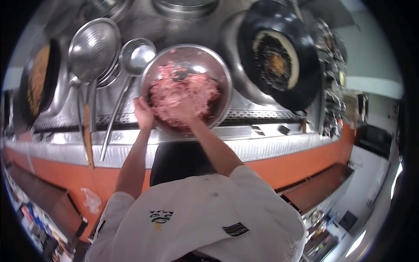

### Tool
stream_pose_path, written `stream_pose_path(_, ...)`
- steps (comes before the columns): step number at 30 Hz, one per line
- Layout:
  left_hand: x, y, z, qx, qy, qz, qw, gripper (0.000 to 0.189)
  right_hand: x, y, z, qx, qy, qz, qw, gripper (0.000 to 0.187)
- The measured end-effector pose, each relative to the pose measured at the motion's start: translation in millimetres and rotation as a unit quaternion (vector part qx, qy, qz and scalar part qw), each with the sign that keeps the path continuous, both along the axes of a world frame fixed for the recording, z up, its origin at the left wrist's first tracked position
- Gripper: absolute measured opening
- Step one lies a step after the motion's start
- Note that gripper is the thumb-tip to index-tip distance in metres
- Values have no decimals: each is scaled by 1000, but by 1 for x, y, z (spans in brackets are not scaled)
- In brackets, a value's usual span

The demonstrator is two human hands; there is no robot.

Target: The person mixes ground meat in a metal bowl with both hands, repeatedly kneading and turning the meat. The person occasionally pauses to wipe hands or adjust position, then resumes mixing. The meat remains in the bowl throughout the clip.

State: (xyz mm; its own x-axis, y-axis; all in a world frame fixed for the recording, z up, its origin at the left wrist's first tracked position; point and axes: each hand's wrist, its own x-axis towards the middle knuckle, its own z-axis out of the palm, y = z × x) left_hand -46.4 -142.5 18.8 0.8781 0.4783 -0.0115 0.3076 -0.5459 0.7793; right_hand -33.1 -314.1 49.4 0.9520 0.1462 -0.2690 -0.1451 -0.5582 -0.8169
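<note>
A large stainless steel bowl [223,70] stands in front of me with pink minced meat [199,86] in it. My left hand [144,113] grips the bowl's rim at its left side, thumb and fingers at the edge. Inside the bowl, my right hand [185,109] is pressed down into the meat; its fingers are blurred and partly buried, so whether they close on any meat cannot be told. Some dark liquid or seasoning shows among the meat, near the far side and by the lower right wall.
Left of the bowl lie a metal ladle [139,57] and a round strainer [95,49] with a wooden handle. A black wok [307,62] with bubbling oil stands at the right. Another wok [55,75] holding food is at the far left. Small metal containers [330,78] line the right side.
</note>
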Motion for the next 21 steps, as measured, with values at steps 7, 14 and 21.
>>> stream_pose_path(7,2,3,-9,-27,-30,6,999,29,16,-50,52,327,33,-103,939,68)
stream_pose_path(14,2,3,-10,-33,-34,5,999,29,37,-42,80,642,67,-143,750,69)
stream_pose_path(21,2,3,-10,-47,-55,4,997,27,37,-43,92,281,51,-207,936,48)
